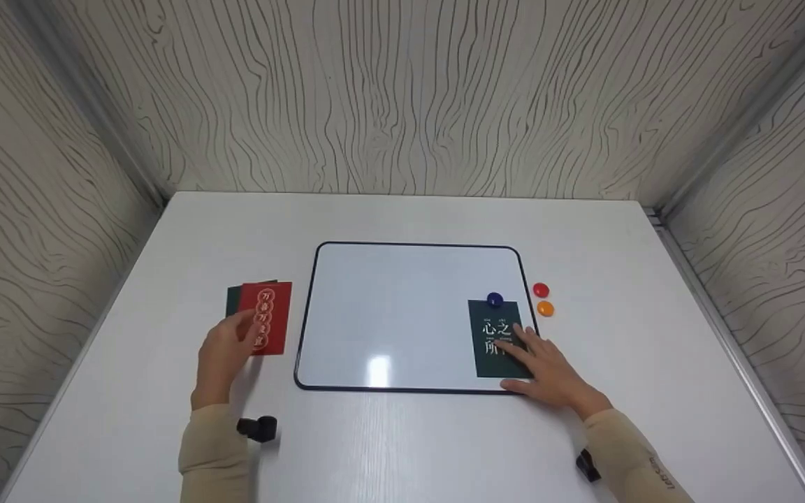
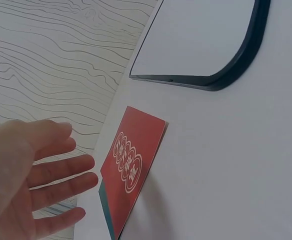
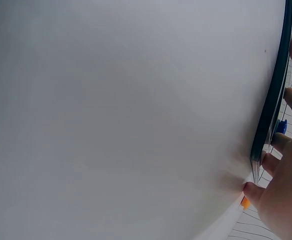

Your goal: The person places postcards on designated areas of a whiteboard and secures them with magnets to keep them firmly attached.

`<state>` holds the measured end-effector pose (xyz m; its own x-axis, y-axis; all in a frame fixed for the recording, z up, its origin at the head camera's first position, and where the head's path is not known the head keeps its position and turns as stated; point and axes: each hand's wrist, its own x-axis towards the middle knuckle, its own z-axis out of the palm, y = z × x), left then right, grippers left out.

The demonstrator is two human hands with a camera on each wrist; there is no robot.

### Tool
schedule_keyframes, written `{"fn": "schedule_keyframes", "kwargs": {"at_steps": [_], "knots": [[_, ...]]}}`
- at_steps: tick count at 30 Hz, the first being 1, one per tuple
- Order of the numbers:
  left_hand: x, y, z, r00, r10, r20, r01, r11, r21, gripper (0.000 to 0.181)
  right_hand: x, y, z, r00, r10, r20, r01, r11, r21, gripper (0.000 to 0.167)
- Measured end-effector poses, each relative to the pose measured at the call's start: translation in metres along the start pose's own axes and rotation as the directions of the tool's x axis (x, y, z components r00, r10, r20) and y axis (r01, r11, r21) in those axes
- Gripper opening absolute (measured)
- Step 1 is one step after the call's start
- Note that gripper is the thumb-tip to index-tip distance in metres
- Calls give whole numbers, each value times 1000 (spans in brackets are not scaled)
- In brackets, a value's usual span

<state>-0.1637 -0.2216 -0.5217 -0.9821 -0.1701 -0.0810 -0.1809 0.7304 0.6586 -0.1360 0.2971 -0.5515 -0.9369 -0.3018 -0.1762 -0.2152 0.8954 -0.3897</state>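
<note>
My left hand (image 1: pixel 223 353) hovers at the left edge of a red card (image 1: pixel 277 325) with white lettering. In the left wrist view its fingers (image 2: pixel 61 167) are nearly straight, apart from the card and holding nothing. A dark green card (image 1: pixel 233 299) peeks out from beneath the red one. On the whiteboard (image 1: pixel 388 307), at its right side, lies another dark green card (image 1: pixel 488 363) with white characters, a dark blue round magnet (image 1: pixel 495 300) on its top edge. My right hand (image 1: pixel 549 370) rests spread over that card's right part and the board's edge.
A red magnet (image 1: pixel 541 289) and an orange magnet (image 1: pixel 546 308) sit on the white table (image 1: pixel 402 447) just right of the board. Wood-patterned walls (image 1: pixel 388 98) close off the back and both sides.
</note>
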Motion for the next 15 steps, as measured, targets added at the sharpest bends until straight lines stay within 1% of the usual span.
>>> {"fn": "schedule_keyframes", "kwargs": {"at_steps": [5,9,12,15], "knots": [[1,-5,0,999,-30,-34,29,1000,-10,43,0,1,1,1000,-6,0,6,1000,3,68],[2,-8,-1,995,-71,-66,71,997,-9,43,0,1,0,1000,0,-4,0,1000,9,68],[2,-10,0,990,-90,-109,91,996,1,41,-1,1,1,1000,0,-5,0,1000,5,68],[3,-12,2,981,-102,-163,107,994,17,38,-1,0,0,1000,-4,-7,4,1000,0,68]]}}
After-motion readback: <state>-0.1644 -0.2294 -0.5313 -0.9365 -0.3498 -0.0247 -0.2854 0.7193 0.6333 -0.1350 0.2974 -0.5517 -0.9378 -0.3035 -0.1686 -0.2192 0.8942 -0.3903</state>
